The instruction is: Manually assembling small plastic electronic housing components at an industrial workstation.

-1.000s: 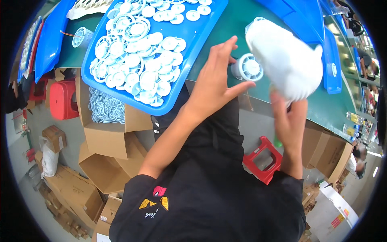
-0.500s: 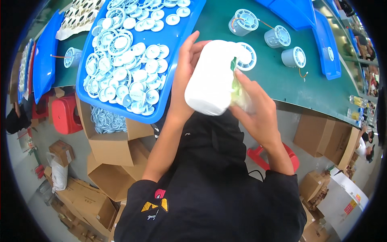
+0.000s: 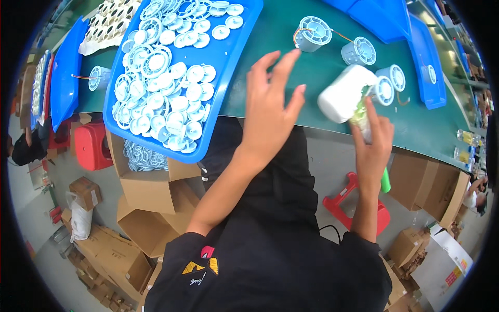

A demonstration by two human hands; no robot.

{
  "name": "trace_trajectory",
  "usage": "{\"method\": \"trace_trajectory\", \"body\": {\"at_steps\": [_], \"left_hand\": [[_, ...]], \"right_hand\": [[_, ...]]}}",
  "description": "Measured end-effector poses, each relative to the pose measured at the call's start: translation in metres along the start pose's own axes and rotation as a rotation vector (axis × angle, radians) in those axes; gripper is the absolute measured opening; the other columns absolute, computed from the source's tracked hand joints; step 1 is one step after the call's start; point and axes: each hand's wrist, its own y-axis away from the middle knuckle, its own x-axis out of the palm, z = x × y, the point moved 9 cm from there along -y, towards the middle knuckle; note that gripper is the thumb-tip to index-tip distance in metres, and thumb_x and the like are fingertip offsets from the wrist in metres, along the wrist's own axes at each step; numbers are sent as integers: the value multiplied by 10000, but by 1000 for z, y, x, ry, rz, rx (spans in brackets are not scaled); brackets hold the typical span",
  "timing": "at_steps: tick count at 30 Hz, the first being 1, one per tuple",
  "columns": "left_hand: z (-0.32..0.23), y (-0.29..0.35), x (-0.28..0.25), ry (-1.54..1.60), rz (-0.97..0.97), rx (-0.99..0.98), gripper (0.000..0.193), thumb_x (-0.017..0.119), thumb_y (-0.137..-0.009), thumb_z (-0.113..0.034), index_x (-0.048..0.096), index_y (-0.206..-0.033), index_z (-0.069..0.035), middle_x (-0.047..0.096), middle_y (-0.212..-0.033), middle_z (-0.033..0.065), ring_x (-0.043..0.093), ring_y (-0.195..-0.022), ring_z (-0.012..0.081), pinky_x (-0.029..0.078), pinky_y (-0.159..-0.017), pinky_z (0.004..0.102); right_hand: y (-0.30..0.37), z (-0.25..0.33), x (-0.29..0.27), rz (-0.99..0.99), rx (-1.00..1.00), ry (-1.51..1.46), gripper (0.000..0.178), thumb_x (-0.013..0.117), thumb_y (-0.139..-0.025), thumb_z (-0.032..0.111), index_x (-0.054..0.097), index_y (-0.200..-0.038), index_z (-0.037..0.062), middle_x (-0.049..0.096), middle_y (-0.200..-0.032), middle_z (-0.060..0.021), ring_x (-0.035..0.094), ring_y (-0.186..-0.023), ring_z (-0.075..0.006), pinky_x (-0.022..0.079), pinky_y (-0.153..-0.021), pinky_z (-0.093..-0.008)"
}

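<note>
My right hand (image 3: 375,130) grips a white rounded plastic container (image 3: 340,96) with a cut-out side, where something pale green shows; its exact kind is unclear. The container is tilted over the bench's near edge, and a light-blue ringed disc (image 3: 383,90) shows at its far right end. My left hand (image 3: 270,106) is empty, its fingers spread above the bench. Beyond it stands a light-blue round motor-like housing (image 3: 314,34) with thin wires. Two similar light-blue housings, one of them this housing (image 3: 358,51), lie farther right.
A blue tray (image 3: 221,73) to the left bears many light-blue discs and rings. More blue trays (image 3: 382,20) lie at the far right of the green bench (image 3: 312,117). Cardboard boxes (image 3: 150,221) and red stools (image 3: 92,146) stand below. A green handle-like object (image 3: 385,181) shows beside my right wrist.
My left hand has let go of the white container and opened. My right hand has carried the container rightward, close to the light-blue housings.
</note>
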Motion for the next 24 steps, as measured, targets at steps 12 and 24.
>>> {"method": "trace_trajectory", "body": {"at_steps": [12, 24], "left_hand": [[7, -59, 41, -88, 4, 59, 847, 875, -824, -176, 433, -1541, -77, 585, -1321, 191, 589, -1206, 400, 467, -1059, 494], [6, -34, 18, 94, 194, -6, 1014, 850, -848, -129, 247, -1656, -25, 575, -1376, 258, 589, -1273, 437, 478, -1102, 473]], "right_hand": [[23, -4, -17, -422, 26, -254, 310, 703, -928, 16, 688, -1237, 2, 596, -1353, -189, 590, -1263, -359, 472, -1077, -452], [-97, 85, 59, 86, -63, -468, 316, 731, -981, 174, 719, -1236, -11, 692, -1159, -203, 689, -1019, -374, 557, -875, -451]]}}
